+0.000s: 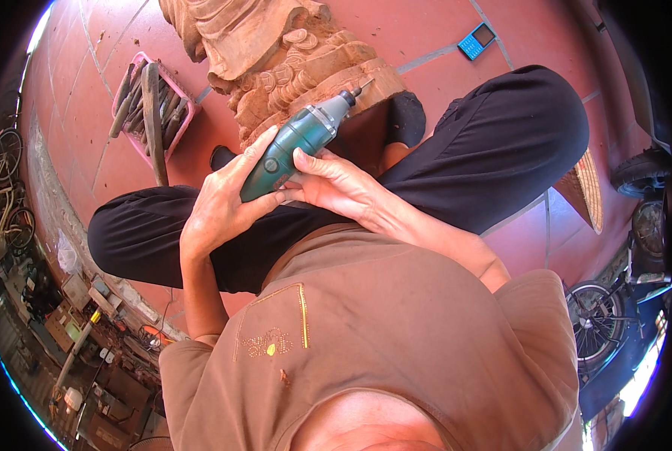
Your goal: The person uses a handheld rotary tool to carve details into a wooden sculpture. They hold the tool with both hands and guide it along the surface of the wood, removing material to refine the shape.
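Note:
A green rotary tool (pixel 301 143) with a grey nose and a thin bit lies between my two hands above my lap, its tip tilted up and to the right. My left hand (pixel 227 192) is wrapped round its rear and left side. From the right, my right hand (pixel 337 183) grips its lower side, the thumb pressed against the green body; some of its fingers are hidden beneath the tool. Just beyond the bit lies a carved wooden statue (pixel 276 52) with draped folds, partly cut off by the upper edge. Whether the bit touches the wood, I cannot tell.
A pink basket (pixel 193 113) full of wooden-handled tools stands on the red tiled floor (pixel 65 113) at left. At the upper right lies a blue keypad phone (pixel 476 40). A woven conical hat (pixel 582 192) sits beside my right knee. Clutter and bicycles line both sides.

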The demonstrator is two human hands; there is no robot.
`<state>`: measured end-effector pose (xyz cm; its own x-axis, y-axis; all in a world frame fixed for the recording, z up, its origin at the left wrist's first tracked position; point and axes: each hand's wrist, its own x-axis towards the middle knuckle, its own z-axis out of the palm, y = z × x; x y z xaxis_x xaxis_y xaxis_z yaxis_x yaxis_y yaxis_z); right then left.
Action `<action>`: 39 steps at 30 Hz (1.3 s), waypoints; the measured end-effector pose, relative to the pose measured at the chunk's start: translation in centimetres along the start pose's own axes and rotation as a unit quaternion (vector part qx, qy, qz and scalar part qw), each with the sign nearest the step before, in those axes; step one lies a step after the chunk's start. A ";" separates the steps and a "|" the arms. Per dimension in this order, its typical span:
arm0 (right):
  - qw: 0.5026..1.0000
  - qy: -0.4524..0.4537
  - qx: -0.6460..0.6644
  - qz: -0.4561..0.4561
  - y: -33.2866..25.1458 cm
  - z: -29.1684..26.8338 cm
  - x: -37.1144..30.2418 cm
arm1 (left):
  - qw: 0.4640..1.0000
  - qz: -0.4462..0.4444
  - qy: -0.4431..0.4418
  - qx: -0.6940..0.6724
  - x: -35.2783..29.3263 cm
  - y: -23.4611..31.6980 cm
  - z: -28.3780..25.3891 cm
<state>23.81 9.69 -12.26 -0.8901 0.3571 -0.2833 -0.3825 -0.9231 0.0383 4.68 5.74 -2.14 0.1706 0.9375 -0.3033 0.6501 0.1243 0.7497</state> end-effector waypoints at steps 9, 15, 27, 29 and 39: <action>1.000 0.011 0.008 0.001 0.2 0.0 -0.2 | 0.999 -0.044 -0.028 -0.008 -0.2 0.4 -0.2; 1.000 0.010 0.016 0.000 0.0 0.1 0.3 | 0.999 -0.043 -0.012 -0.001 -0.3 0.3 -0.2; 1.000 -0.007 0.004 0.002 -0.2 0.2 0.3 | 1.000 0.005 0.011 0.023 -0.3 0.0 0.0; 1.000 -0.012 0.002 0.005 -0.2 0.0 0.5 | 1.000 0.008 0.014 0.024 -0.3 0.0 0.0; 1.000 -0.006 -0.002 0.002 0.0 0.3 0.1 | 0.998 -0.053 -0.019 -0.009 -0.5 0.4 -0.2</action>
<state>23.64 9.81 -11.99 -0.8944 0.3548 -0.2724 -0.3778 -0.9252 0.0356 4.67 5.40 -1.54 0.1303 0.9059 -0.4029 0.6528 0.2274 0.7225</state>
